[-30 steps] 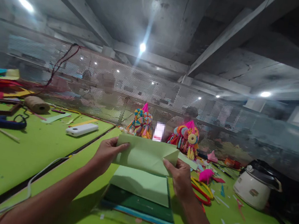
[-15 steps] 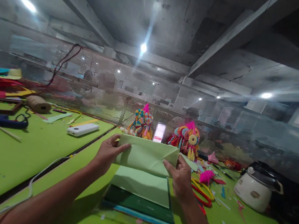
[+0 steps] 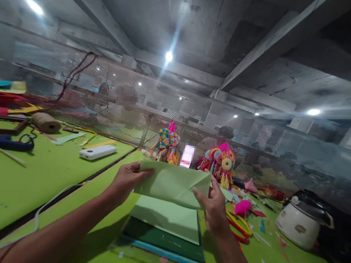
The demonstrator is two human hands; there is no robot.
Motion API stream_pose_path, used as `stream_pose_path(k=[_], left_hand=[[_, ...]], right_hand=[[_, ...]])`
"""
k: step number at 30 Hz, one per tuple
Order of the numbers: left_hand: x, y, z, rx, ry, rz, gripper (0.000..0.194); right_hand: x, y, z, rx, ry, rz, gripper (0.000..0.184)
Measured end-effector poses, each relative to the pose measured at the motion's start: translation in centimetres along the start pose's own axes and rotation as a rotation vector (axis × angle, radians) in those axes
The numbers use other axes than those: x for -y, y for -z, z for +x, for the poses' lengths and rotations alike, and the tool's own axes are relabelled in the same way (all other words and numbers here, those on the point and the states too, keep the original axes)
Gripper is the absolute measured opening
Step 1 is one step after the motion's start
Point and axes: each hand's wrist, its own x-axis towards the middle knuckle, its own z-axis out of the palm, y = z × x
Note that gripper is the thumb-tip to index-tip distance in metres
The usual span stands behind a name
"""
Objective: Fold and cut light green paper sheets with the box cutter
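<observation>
A pale green sheet of paper (image 3: 170,183) with a diagonal crease near its right end is held up between my two hands. My left hand (image 3: 126,181) pinches its left edge, thumb on the near face. At the right edge, my right hand (image 3: 215,203) grips it the same way, fingers partly behind it. Just below lies another pale green paper piece (image 3: 165,218) on a dark green book-like stack (image 3: 164,239) with a blue layer beneath. Red and yellow-handled scissors (image 3: 238,229) lie beside my right wrist.
Colourful tasselled paper ornaments (image 3: 167,143) stand at the back by a perforated metal screen (image 3: 101,98). Paper scraps and a white rice-cooker-like pot (image 3: 298,222) are on the right. Leftward are a white box-like device (image 3: 97,152), twine spool (image 3: 46,122), blue glue gun (image 3: 5,142) and white cable (image 3: 38,216).
Both hands keep hold of the paper at almost the same spot. The sheet has shifted only very slightly, and its face looks a little more shaded.
</observation>
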Motion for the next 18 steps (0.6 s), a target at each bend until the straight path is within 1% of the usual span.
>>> stream_pose_path(k=[6,9,15,18], left_hand=[[-0.22,-0.33,-0.22,-0.019,0.013,-0.016,0.036],[-0.2,-0.32,-0.25,-0.033,0.024,-0.014,0.036],[0.04,-0.1,-0.05,-0.023,0.074,-0.016,0.04],[0.12,-0.05,-0.01,-0.042,0.088,0.008,0.042]], right_hand=[[-0.26,0.4,0.07,0.072,-0.015,0.024,0.081],[-0.25,0.28,-0.01,0.08,-0.012,0.028,0.074],[-0.26,0.13,-0.02,0.066,-0.036,0.003,0.058],[-0.36,0.04,-0.01,0.081,-0.045,0.008,0.054]])
